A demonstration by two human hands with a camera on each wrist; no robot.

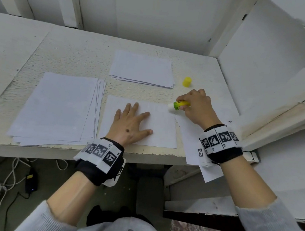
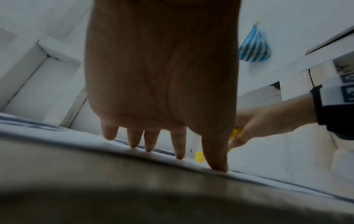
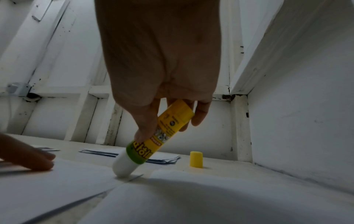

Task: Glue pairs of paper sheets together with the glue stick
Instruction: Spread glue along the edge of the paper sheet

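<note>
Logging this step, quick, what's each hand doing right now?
Left hand: open, fingers spread flat, pressing on the paper sheet.
Right hand: closed around the glue stick, its tip on the sheet's far right corner.

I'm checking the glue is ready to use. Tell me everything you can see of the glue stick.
The glue stick is a yellow plastic tube with a green band and a white end. It is uncapped; its yellow cap stands apart on the table. The right hand grips it tilted, white end on the far right corner of the sheet.
</note>
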